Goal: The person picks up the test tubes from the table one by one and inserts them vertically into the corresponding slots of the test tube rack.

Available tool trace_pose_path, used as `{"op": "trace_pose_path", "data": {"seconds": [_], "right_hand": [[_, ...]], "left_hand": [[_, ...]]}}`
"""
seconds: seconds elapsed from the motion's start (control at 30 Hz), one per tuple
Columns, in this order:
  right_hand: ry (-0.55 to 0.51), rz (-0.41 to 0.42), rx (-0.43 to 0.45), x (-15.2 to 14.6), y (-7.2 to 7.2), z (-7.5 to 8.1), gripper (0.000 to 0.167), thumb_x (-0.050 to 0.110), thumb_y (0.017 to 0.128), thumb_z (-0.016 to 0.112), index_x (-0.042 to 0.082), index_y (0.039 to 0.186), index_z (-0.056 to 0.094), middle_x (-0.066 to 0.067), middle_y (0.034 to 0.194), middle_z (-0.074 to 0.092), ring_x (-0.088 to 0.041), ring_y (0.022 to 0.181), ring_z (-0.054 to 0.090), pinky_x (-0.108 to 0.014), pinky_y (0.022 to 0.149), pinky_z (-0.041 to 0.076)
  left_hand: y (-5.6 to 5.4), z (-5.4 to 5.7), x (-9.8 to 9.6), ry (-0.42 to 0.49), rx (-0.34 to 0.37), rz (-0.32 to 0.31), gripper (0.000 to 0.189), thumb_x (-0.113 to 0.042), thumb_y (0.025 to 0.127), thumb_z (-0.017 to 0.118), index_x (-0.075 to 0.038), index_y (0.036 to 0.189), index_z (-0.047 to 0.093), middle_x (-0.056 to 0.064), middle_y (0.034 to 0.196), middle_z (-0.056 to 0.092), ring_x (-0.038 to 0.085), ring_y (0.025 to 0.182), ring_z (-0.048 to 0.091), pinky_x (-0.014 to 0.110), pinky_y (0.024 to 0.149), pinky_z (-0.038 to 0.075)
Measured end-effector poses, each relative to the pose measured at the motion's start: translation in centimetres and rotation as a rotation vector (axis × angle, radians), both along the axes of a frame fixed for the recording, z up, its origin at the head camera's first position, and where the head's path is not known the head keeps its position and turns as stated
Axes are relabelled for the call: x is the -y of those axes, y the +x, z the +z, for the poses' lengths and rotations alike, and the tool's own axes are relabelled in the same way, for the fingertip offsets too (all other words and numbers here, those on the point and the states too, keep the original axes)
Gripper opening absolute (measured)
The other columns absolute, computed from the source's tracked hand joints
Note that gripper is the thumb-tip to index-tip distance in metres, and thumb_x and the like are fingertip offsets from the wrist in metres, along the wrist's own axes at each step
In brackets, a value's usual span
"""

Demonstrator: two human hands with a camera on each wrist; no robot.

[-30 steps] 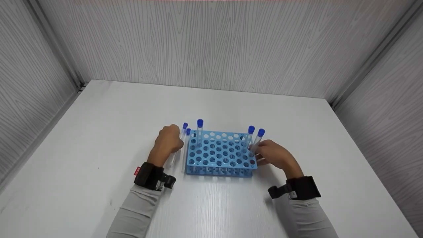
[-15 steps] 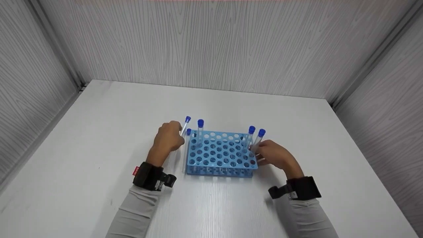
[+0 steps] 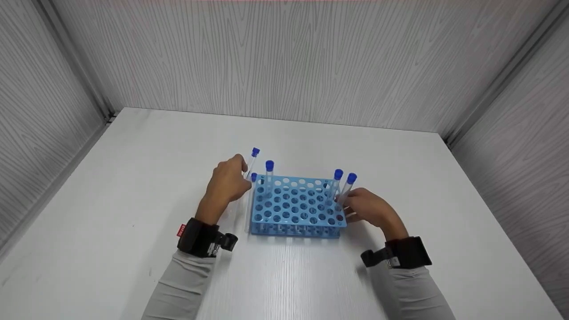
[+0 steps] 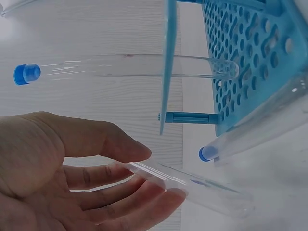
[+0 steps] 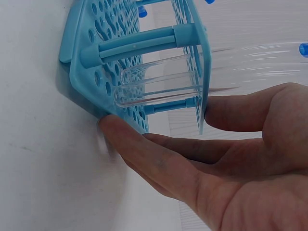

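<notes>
My left hand (image 3: 226,180) pinches a clear test tube (image 3: 252,160) with a blue cap, thumb against fingers. In the left wrist view the held tube (image 4: 207,192) slants, its rounded end beyond the fingers. Another capped tube (image 3: 248,209) lies on the table along the left side of the blue test tube rack (image 3: 298,224). My right hand (image 3: 369,206) holds the rack's right end. In the right wrist view the thumb touches the upper plate and the fingers (image 5: 144,149) reach the base. One tube (image 3: 269,180) stands at the rack's left, two tilted ones at its right.
The white table (image 3: 289,275) extends around the rack, with a pale wood-grain wall (image 3: 284,58) behind it. A band with a small camera (image 3: 200,238) sits on the left wrist, and a similar band (image 3: 406,252) on the right.
The left hand has raised its test tube up and slightly right, so the cap now stands above the rack's back edge. The right hand and rack have stayed in place.
</notes>
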State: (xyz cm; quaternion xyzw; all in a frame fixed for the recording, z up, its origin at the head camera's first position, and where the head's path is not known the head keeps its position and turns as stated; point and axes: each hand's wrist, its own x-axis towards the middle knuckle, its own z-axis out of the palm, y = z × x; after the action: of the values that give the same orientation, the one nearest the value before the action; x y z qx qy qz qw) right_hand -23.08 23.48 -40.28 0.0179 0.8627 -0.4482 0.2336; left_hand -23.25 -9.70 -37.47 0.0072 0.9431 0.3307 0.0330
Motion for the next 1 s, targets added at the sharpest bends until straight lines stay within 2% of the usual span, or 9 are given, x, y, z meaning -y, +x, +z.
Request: {"op": "trace_pose_path", "data": {"seconds": [0.33,0.7,0.9,1.0], "right_hand": [[0.004,-0.004,0.005,0.0,0.1,0.2,0.039,0.019,0.100,0.052,-0.006,0.128,0.062,-0.016,0.110,0.066,-0.027,0.103,0.065,-0.039,0.090,0.058],[0.012,-0.003,0.007,0.1,0.0,0.2,0.037,0.022,0.102,0.053,-0.005,0.126,0.063,-0.016,0.110,0.066,-0.028,0.103,0.065,-0.040,0.091,0.057],[-0.001,0.014,-0.001,-0.1,-0.1,0.0,0.038,0.018,0.101,0.049,-0.006,0.127,0.062,-0.016,0.112,0.065,-0.028,0.104,0.065,-0.039,0.092,0.057],[0.001,0.010,-0.001,-0.2,0.0,0.0,0.039,0.016,0.100,0.047,-0.007,0.129,0.061,-0.017,0.113,0.065,-0.027,0.105,0.065,-0.039,0.092,0.057]], "left_hand": [[0.3,0.7,-0.2,0.032,-0.048,0.002,0.034,-0.007,0.092,0.066,-0.002,0.124,0.056,0.017,0.105,0.067,0.027,0.089,0.062,0.036,0.075,0.053],[0.6,1.1,-0.2,0.074,-0.095,0.008,0.030,-0.008,0.092,0.067,-0.004,0.120,0.060,0.014,0.100,0.069,0.026,0.084,0.063,0.036,0.071,0.052],[0.9,1.4,-0.2,0.088,-0.166,0.003,0.026,-0.009,0.092,0.069,-0.002,0.115,0.063,0.014,0.097,0.072,0.027,0.082,0.067,0.036,0.069,0.053],[1.0,1.6,-0.3,0.095,-0.179,0.003,0.024,-0.010,0.092,0.068,-0.003,0.115,0.063,0.014,0.097,0.073,0.027,0.083,0.068,0.037,0.070,0.054]]}}
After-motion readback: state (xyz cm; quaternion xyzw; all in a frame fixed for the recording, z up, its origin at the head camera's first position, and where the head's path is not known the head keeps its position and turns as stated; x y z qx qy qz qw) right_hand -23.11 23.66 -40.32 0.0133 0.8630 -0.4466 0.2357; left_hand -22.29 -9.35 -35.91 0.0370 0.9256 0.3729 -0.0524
